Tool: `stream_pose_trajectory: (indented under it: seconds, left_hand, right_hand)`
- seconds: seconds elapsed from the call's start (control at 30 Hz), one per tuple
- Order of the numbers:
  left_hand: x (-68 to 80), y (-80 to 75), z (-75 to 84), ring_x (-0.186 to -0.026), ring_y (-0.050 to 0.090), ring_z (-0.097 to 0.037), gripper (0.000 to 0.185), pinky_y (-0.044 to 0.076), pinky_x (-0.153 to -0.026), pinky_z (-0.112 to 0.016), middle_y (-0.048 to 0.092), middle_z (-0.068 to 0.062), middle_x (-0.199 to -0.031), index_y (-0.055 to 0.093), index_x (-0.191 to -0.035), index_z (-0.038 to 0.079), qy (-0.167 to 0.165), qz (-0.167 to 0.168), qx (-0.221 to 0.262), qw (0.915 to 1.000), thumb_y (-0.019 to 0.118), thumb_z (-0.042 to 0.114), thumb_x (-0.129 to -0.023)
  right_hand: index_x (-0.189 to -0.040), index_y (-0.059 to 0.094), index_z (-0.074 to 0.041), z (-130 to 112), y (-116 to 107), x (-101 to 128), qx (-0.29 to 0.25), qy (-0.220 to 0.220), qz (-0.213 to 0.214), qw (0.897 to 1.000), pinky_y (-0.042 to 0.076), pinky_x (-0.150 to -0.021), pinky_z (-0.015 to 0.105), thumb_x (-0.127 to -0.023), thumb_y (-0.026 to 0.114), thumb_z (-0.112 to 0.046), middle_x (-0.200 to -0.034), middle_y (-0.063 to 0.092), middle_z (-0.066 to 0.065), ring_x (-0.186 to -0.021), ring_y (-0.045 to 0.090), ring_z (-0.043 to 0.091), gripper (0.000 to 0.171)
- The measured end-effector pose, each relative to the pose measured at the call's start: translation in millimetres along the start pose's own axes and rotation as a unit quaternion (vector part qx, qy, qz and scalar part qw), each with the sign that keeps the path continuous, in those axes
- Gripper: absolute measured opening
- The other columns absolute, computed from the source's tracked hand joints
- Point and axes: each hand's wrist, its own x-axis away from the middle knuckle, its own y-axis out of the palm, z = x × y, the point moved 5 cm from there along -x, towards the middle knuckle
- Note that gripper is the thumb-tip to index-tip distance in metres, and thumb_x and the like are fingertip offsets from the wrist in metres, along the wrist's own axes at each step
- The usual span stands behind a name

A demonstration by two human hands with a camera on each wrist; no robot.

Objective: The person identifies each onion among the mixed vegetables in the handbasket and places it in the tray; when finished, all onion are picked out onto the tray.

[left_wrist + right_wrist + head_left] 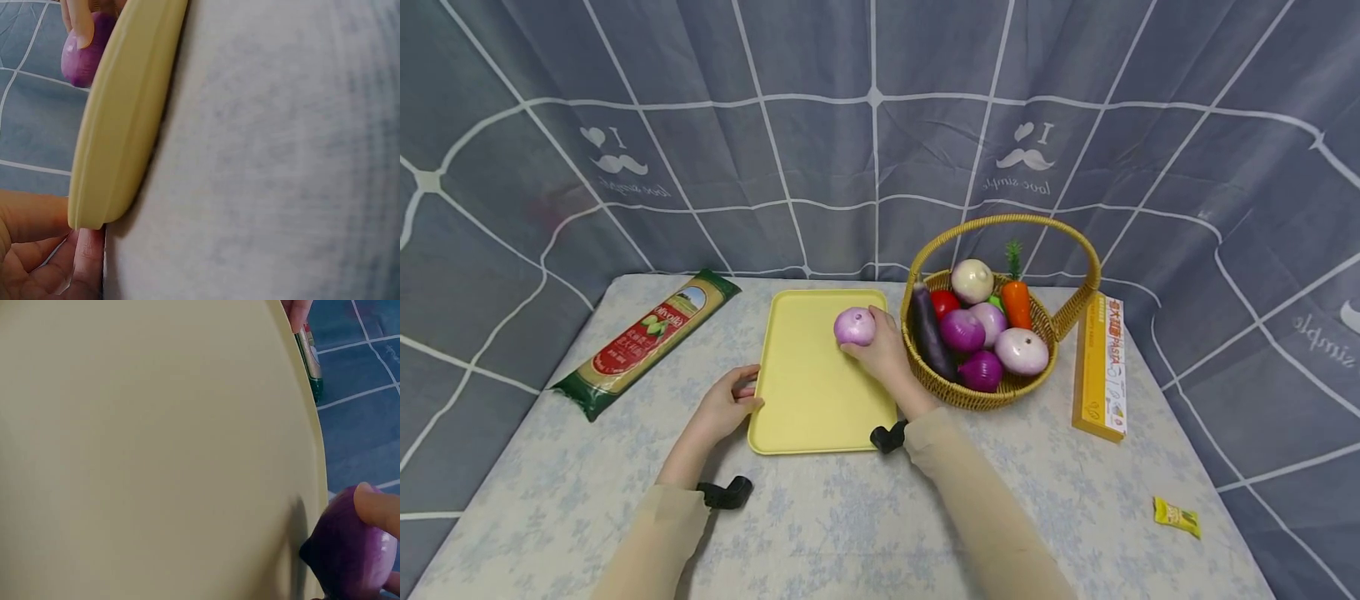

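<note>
Hands are apart: the left hand [724, 407] pinches the left rim of the yellow tray [820, 408], below and left of the purple onion [853, 327]; the right hand [885, 343] clasps the onion over the tray's upper-right part, pointed end toward the tray. Contact cannot be confirmed.

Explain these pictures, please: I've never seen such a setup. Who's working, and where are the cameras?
No machine here: a person in beige sleeves works bare-handed. The wide picture comes from a camera on the head; the two closer ones come from small black wrist cameras. The left hand grips the edge of a yellow rectangular tray; the right hand holds a shiny, round purple onion over it. On the pale patterned cloth are also a woven tan basket of vegetables, a long green-and-gold packet, a slim yellow-and-white box and a small yellow wrapped packet.
</note>
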Motion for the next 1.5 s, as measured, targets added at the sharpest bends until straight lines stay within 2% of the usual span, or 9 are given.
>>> stream_pose_trajectory:
  seconds: [0.2, 0.43, 0.63, 0.97, 1.13, 1.33, 1.5]
  left_hand:
    - [-0.3, 0.7, -1.1, -0.119, 0.053, -0.036, 0.058, 0.051, -0.087, -0.036, 0.044, -0.025, -0.146, 0.037, -0.149, 0.000, -0.004, 0.005, -0.003, 1.0000, 0.059, 0.001, -0.096]
    - [-0.2, 0.7, -1.8, -0.120, 0.053, -0.035, 0.058, 0.052, -0.089, -0.036, 0.045, -0.024, -0.146, 0.037, -0.150, 0.001, -0.005, 0.004, -0.003, 1.0000, 0.059, 0.003, -0.096]
    - [-0.5, 1.3, -2.0, -0.121, 0.053, -0.035, 0.058, 0.053, -0.090, -0.037, 0.046, -0.023, -0.145, 0.037, -0.150, 0.002, 0.002, 0.001, 0.000, 1.0000, 0.059, 0.003, -0.097]
    - [0.1, 0.4, -2.8, -0.120, 0.053, -0.036, 0.058, 0.052, -0.090, -0.037, 0.045, -0.024, -0.145, 0.037, -0.150, 0.001, 0.002, -0.001, -0.002, 1.0000, 0.060, 0.004, -0.097]
    - [-0.5, 0.1, -3.1, -0.121, 0.053, -0.036, 0.058, 0.052, -0.089, -0.034, 0.045, -0.024, -0.146, 0.036, -0.150, 0.001, 0.005, -0.006, 0.001, 1.0000, 0.059, 0.005, -0.097]
    - [-0.7, 0.5, -3.8, -0.122, 0.052, -0.037, 0.059, 0.052, -0.092, -0.039, 0.044, -0.024, -0.147, 0.034, -0.151, 0.001, 0.006, -0.010, 0.005, 0.9999, 0.058, 0.005, -0.098]
    - [0.0, 0.5, -3.7, -0.122, 0.052, -0.037, 0.058, 0.050, -0.094, -0.042, 0.044, -0.025, -0.146, 0.035, -0.151, 0.000, 0.011, -0.008, 0.004, 0.9999, 0.058, 0.004, -0.098]
  right_hand:
    - [-0.150, 0.037, -0.004, 0.2, 4.2, -4.6, 0.002, 0.022, 0.004, 1.000, 0.034, -0.115, 0.049, -0.083, 0.080, -0.027, -0.151, 0.041, 0.021, -0.139, 0.040, 0.038, 0.083]
    - [-0.154, 0.027, -0.001, 5.9, 6.7, -7.4, 0.013, 0.031, 0.013, 0.999, 0.033, -0.116, 0.049, -0.089, 0.073, -0.033, -0.154, 0.037, 0.023, -0.141, 0.038, 0.039, 0.086]
    - [-0.155, 0.024, 0.000, 7.7, 6.2, -5.8, 0.018, 0.034, 0.013, 0.999, 0.032, -0.116, 0.049, -0.089, 0.072, -0.036, -0.154, 0.034, 0.025, -0.142, 0.036, 0.041, 0.089]
    - [-0.156, 0.021, -0.002, 8.3, 5.8, -2.3, 0.018, 0.044, -0.022, 0.999, 0.028, -0.119, 0.045, -0.093, 0.069, -0.033, -0.158, 0.028, 0.023, -0.147, 0.028, 0.036, 0.085]
    - [-0.154, 0.029, -0.002, 7.4, 5.2, 2.2, 0.017, 0.039, -0.020, 0.999, 0.032, -0.117, 0.044, -0.092, 0.070, -0.029, -0.153, 0.036, 0.024, -0.143, 0.035, 0.035, 0.079]
    - [-0.142, 0.047, 0.000, -9.2, -7.8, 15.5, -0.004, -0.008, 0.001, 1.000, 0.039, -0.112, 0.045, -0.091, 0.072, -0.025, -0.141, 0.052, 0.023, -0.132, 0.048, 0.036, 0.063]
    - [-0.130, 0.060, 0.001, -23.3, -29.5, 33.4, -0.062, -0.052, -0.015, 0.997, 0.046, -0.105, 0.046, -0.092, 0.069, -0.021, -0.132, 0.063, 0.018, -0.121, 0.060, 0.034, 0.045]
